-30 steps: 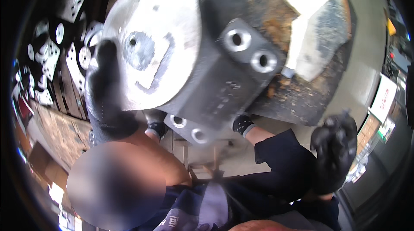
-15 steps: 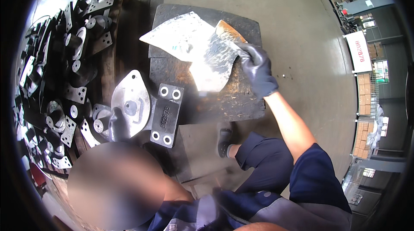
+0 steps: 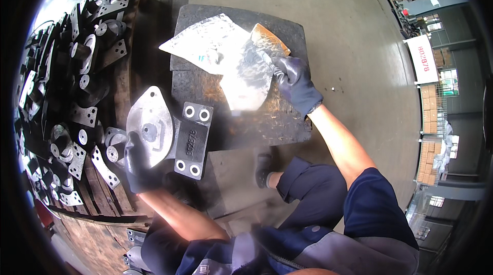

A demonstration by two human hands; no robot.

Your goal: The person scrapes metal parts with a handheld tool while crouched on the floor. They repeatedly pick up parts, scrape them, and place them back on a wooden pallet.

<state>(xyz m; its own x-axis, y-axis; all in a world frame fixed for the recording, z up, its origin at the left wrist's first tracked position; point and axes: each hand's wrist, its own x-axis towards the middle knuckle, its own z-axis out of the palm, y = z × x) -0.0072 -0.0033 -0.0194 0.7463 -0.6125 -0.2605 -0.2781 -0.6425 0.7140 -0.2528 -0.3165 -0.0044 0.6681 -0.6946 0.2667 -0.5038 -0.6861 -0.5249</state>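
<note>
My left hand, in a dark glove, is closed round the left edge of a metal mount. Its pale, rounded plate joins a dark rectangular plate with a ringed hole near each corner. My right hand, gloved too, is closed at the right edge of a crumpled, shiny sheet. Something thin and pale shows at its fingertips, too small and glared to name. That sheet lies on a worn dark block-like stand, beside a white sheet and an orange-brown piece.
Many similar metal mounts crowd a wooden pallet on the left. A wooden board lies at lower left. Far right stand a white sign and stacked cartons behind wire mesh.
My left hand and forearm now show plainly; a blurred patch covered the forearm before. The mount has shifted slightly left and down in the picture, and my right hand stays by the shiny sheet.
</note>
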